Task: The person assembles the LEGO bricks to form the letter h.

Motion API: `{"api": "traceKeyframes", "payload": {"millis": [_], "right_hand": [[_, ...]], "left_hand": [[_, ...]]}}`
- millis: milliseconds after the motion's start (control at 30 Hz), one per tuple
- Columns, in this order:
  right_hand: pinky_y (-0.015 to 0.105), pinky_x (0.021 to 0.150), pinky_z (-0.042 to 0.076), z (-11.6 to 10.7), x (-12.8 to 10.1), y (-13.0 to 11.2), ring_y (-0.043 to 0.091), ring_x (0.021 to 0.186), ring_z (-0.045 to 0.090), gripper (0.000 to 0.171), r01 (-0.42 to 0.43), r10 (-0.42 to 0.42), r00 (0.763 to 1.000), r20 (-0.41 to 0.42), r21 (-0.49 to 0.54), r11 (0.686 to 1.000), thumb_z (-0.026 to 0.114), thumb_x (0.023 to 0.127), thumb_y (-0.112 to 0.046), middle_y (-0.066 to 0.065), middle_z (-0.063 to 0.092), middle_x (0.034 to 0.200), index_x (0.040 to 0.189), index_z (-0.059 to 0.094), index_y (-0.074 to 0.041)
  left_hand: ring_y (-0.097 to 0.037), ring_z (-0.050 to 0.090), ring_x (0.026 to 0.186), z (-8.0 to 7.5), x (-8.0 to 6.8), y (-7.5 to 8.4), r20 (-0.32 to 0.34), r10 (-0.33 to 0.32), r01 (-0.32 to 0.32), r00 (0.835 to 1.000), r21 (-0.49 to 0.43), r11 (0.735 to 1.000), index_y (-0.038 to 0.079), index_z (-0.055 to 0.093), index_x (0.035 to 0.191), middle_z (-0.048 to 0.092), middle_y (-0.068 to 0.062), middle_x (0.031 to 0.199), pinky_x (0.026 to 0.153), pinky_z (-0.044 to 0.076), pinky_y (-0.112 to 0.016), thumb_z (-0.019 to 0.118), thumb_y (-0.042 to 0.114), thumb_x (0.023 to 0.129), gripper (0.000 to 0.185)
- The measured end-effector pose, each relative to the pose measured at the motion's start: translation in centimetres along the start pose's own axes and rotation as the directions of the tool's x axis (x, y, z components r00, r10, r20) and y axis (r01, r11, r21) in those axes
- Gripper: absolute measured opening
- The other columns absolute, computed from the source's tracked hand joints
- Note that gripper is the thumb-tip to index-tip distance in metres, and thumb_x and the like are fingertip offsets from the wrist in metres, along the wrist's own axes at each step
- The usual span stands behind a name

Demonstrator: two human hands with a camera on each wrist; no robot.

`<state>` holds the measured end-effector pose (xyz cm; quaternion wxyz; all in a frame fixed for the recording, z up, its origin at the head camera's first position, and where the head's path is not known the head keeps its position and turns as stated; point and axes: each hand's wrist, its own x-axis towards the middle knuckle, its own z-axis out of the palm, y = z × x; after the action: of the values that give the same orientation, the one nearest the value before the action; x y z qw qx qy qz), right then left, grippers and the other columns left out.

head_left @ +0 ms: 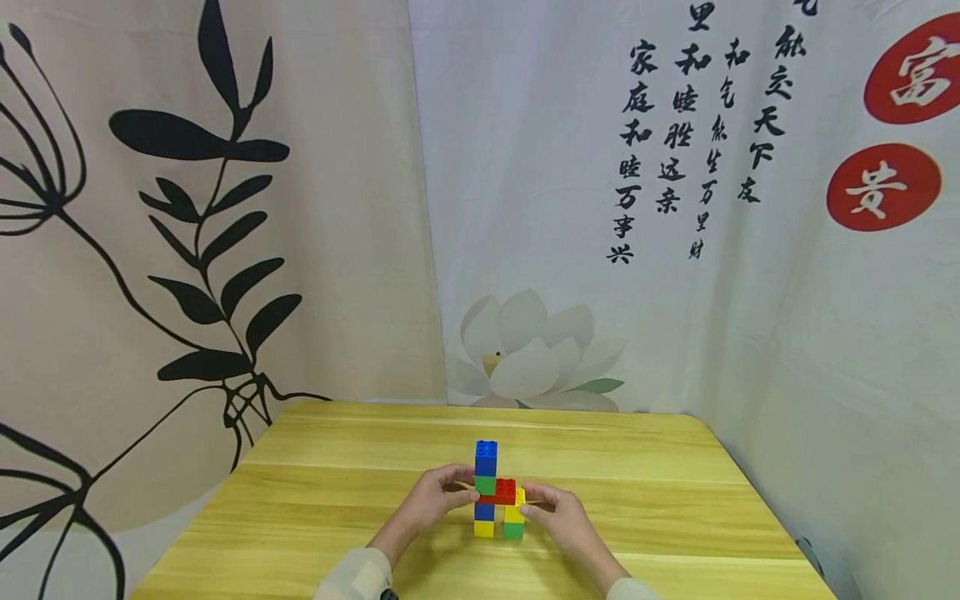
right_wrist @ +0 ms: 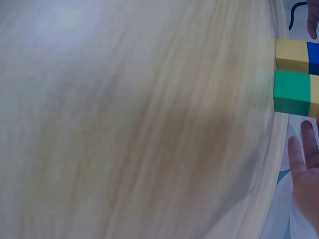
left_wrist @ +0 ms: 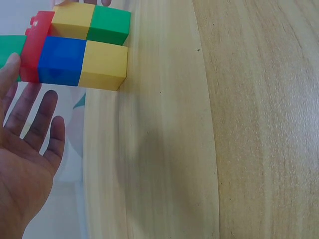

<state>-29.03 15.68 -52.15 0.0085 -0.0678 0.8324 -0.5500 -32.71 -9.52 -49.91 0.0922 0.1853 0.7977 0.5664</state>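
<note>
A small tower of plastic bricks (head_left: pixel 496 493) stands on the wooden table (head_left: pixel 322 500). It has two short legs, yellow and blue on the left, green and yellow on the right. A red brick (head_left: pixel 501 492) bridges them, with a green and a blue brick (head_left: pixel 486 457) stacked above on the left. My left hand (head_left: pixel 457 488) touches the tower's left side at the green and red bricks. My right hand (head_left: pixel 536 501) touches its right side. In the left wrist view the left hand (left_wrist: pixel 31 134) lies flat with straight fingers by the red brick (left_wrist: pixel 35 47). The right hand (right_wrist: pixel 305 167) shows straight fingers below the green brick (right_wrist: pixel 291 92).
Printed cloth backdrops hang behind and to both sides of the table: black leaves on the left, a lotus (head_left: pixel 525 354) and calligraphy on the right. The table's far edge (head_left: pixel 487 408) runs close to the cloth. Bare wood surrounds the tower.
</note>
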Motion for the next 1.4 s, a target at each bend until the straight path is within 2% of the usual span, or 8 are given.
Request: {"api": "traceKeyframes", "payload": {"millis": [233, 467, 667, 867, 1100, 1400], "right_hand": [[0.037, 0.088, 0.057, 0.0, 0.0, 0.1, 0.022, 0.105, 0.065, 0.043, 0.006, -0.006, 1.000, 0.001, -0.024, 1.000, 0.068, 0.093, -0.028, 0.013, 0.069, 0.121, 0.129, 0.063, -0.006], [0.039, 0.091, 0.056, -0.1, 0.0, 0.1, 0.025, 0.110, 0.064, 0.044, 0.014, -0.014, 1.000, 0.004, -0.022, 1.000, 0.065, 0.094, -0.034, 0.013, 0.068, 0.123, 0.128, 0.063, -0.005], [0.036, 0.088, 0.057, -0.1, -0.1, 0.2, 0.024, 0.108, 0.065, 0.043, 0.031, -0.031, 0.999, 0.011, -0.002, 1.000, 0.063, 0.096, -0.031, 0.015, 0.068, 0.123, 0.129, 0.062, -0.003], [0.033, 0.087, 0.057, -0.2, 0.0, 0.1, 0.023, 0.107, 0.065, 0.044, 0.037, -0.037, 0.999, 0.007, 0.003, 0.999, 0.066, 0.094, -0.029, 0.014, 0.068, 0.121, 0.130, 0.062, -0.003], [0.028, 0.084, 0.057, -0.3, -0.1, 0.1, 0.023, 0.103, 0.065, 0.042, 0.055, -0.056, 0.998, 0.026, 0.026, 0.998, 0.067, 0.093, -0.016, 0.015, 0.069, 0.115, 0.132, 0.059, -0.001], [0.030, 0.087, 0.057, -0.4, -0.2, 0.3, 0.027, 0.106, 0.066, 0.049, 0.064, -0.068, 0.995, 0.069, 0.053, 0.997, 0.069, 0.090, -0.007, 0.016, 0.068, 0.115, 0.136, 0.054, 0.002]], "left_hand": [[-0.021, 0.063, 0.107, 0.0, -0.1, 0.1, -0.011, 0.004, -0.004, 1.000, 0.014, 1.000, 0.011, 0.061, 0.131, 0.066, -0.009, 0.124, 0.093, 0.055, -0.042, 0.071, 0.038, 0.089, 0.051], [-0.022, 0.062, 0.107, 0.1, 0.0, 0.0, -0.023, 0.019, -0.018, 1.000, 0.042, 0.999, 0.009, 0.059, 0.133, 0.067, -0.009, 0.121, 0.093, 0.055, -0.044, 0.069, 0.040, 0.090, 0.053], [-0.020, 0.062, 0.107, 0.4, 0.2, -0.2, -0.025, 0.012, -0.012, 1.000, 0.015, 1.000, 0.012, 0.055, 0.138, 0.068, -0.006, 0.117, 0.095, 0.054, -0.044, 0.068, 0.040, 0.091, 0.056], [-0.020, 0.063, 0.106, 0.5, 0.4, -0.3, -0.026, 0.020, -0.020, 0.999, -0.009, 1.000, 0.012, 0.051, 0.141, 0.068, -0.008, 0.117, 0.095, 0.055, -0.041, 0.069, 0.030, 0.092, 0.055], [-0.022, 0.064, 0.103, 0.6, 0.5, -0.5, -0.010, 0.053, -0.053, 0.999, -0.027, 0.998, 0.010, 0.046, 0.145, 0.066, -0.014, 0.119, 0.089, 0.058, -0.035, 0.070, 0.015, 0.091, 0.060], [-0.024, 0.063, 0.105, 0.9, 1.0, -1.3, 0.002, 0.052, -0.052, 0.999, -0.010, 0.999, 0.014, 0.043, 0.148, 0.064, -0.016, 0.121, 0.088, 0.057, -0.040, 0.072, 0.009, 0.088, 0.067]]}}
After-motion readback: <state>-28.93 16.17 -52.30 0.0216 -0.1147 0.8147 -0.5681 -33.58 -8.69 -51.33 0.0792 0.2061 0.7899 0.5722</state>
